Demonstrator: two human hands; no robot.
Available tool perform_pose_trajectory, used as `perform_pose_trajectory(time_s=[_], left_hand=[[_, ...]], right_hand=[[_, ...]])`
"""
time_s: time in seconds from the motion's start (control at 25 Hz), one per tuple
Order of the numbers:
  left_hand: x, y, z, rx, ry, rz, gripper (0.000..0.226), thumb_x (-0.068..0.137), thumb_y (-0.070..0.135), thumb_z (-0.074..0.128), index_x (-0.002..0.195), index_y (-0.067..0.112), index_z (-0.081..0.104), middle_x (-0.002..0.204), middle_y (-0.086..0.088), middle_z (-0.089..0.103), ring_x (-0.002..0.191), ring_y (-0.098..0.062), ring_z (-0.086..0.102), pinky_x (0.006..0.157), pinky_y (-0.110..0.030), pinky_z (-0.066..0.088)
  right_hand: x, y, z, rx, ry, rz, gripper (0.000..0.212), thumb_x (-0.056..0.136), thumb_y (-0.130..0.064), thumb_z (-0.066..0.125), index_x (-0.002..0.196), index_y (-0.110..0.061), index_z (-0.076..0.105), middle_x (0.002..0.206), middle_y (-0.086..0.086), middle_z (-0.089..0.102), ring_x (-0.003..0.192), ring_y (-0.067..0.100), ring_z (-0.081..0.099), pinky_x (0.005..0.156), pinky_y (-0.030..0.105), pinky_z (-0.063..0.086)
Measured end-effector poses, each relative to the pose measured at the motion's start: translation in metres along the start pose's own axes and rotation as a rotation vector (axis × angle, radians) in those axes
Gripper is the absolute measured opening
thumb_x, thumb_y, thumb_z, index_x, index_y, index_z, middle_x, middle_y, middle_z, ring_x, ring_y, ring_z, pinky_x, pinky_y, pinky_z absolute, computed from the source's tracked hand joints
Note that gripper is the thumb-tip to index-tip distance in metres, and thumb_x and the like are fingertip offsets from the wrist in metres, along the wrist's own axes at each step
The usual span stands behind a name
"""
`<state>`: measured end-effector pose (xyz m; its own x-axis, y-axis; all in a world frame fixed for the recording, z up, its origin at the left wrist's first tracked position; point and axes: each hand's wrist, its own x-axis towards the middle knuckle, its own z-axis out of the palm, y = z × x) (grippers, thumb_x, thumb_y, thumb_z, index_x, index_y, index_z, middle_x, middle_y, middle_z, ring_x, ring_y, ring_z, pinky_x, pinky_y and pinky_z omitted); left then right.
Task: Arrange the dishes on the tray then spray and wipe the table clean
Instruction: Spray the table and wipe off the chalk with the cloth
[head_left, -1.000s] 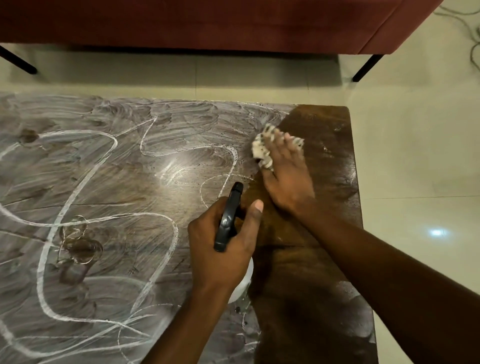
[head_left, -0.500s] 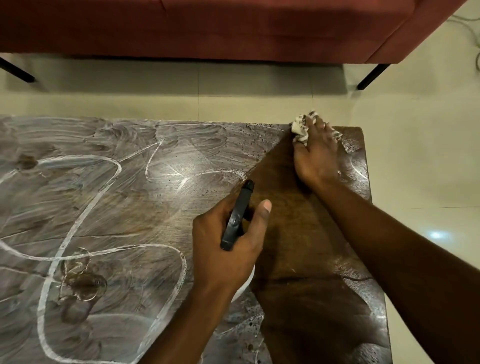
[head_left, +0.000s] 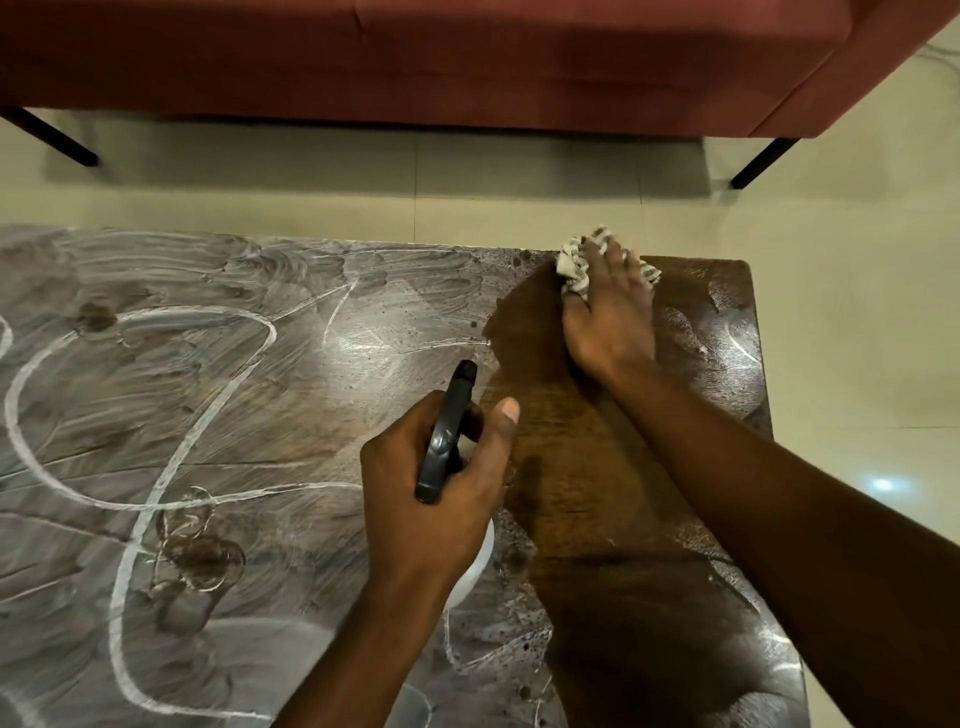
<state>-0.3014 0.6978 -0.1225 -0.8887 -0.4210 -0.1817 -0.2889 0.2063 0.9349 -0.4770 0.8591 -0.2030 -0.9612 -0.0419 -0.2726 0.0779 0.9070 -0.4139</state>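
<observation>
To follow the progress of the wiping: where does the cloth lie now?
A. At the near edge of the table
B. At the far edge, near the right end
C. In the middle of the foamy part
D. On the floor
B: the right hand presses the cloth against the far edge of the table, close to its right end, where the wood looks dark and wiped.

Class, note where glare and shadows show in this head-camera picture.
Head view: glare sheens the smeared dark wooden table near its middle; a bright reflected spot sits on the pale tiled floor; the red sofa shadows the floor beneath it.
</observation>
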Motion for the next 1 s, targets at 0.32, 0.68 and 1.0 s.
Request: perform_pose_trajectory(time_s=[0.32,0.68,1.0], left_hand=[[-0.016,-0.009,-0.035,0.031,-0.013,-0.015,0.051,0.096,0.038,0.081,0.060,0.011,0.057,0.051,-0.010,0.059,0.046,-0.028,0.061,0.056,-0.044,0.048],[-0.039,-0.020,-0.068,0.032,-0.102,-0.052,0.042,0.092,0.046,0.078,0.063,0.025,0.056,0.052,0.002,0.055,0.044,-0.009,0.049,0.048,-0.025,0.041],[-0.063,-0.031,-0.096,-0.013,-0.176,-0.138,0.039,0.092,0.046,0.082,0.071,0.018,0.065,0.056,-0.007,0.060,0.050,-0.025,0.060,0.054,-0.035,0.050]], right_hand=[[-0.009,-0.022,0.013,-0.277,-0.345,-0.731,0.074,0.108,-0.035,0.046,0.169,-0.039,0.006,0.179,-0.004,-0.002,0.165,0.019,-0.007,0.134,0.048,0.000],[-0.067,-0.040,0.036,-0.315,-0.541,-0.930,0.074,0.102,-0.038,0.038,0.170,-0.038,0.007,0.179,-0.005,-0.004,0.165,0.019,-0.011,0.134,0.045,-0.004],[-0.065,-0.010,0.028,0.058,-0.031,-0.052,0.066,0.110,-0.031,0.047,0.169,-0.033,0.018,0.179,-0.001,0.005,0.166,0.024,-0.004,0.134,0.054,0.006]])
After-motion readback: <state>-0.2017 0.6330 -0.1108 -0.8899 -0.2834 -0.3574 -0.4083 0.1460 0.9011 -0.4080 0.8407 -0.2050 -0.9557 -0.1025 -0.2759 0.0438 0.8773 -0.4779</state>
